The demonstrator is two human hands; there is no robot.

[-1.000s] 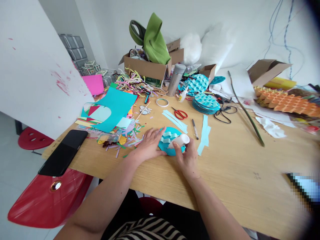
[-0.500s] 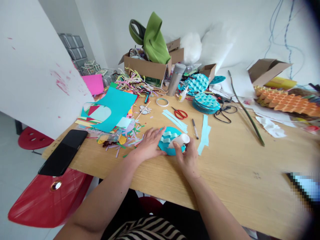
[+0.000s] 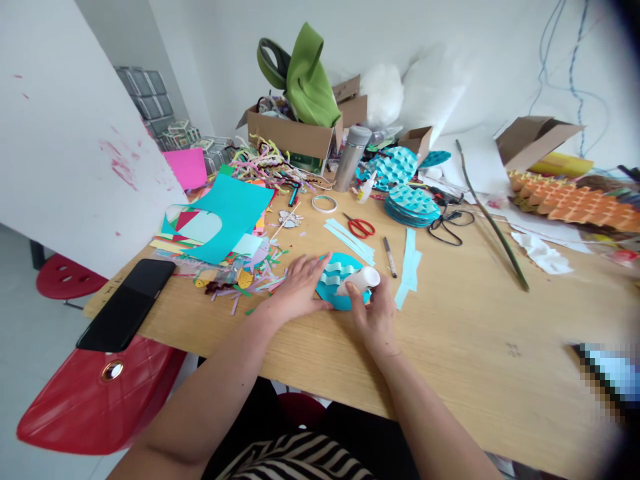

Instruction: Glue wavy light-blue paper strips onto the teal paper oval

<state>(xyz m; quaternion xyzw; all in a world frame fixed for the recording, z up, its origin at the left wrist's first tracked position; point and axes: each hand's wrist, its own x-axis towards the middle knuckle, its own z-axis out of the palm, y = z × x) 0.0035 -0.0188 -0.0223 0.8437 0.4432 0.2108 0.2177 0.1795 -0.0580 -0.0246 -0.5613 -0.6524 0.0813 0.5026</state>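
Observation:
A turquoise paper oval [image 3: 342,301] lies on the table, with wavy pale-blue paper strips [image 3: 336,272] standing across its upper part. My left hand [image 3: 303,287] rests at the oval's left edge, fingers stretched out and thumb apart, steadying it. In my right hand [image 3: 375,313] is a white glue bottle [image 3: 364,280], tilted with its base up to the right and its tip down toward the oval. The tip itself is hidden by the thumb and bottle. Loose pale-blue strips [image 3: 409,270] lie to the right, and more strips [image 3: 351,241] lie behind the oval.
Red-handled scissors [image 3: 361,228], a pen [image 3: 390,257] and a roll of tape [image 3: 324,204] lie beyond my hands. Stacked turquoise ovals [image 3: 413,207] sit farther back. A black phone [image 3: 127,303] overhangs the left edge near a red bag [image 3: 100,400]. Paper scraps [image 3: 250,283] spread leftward.

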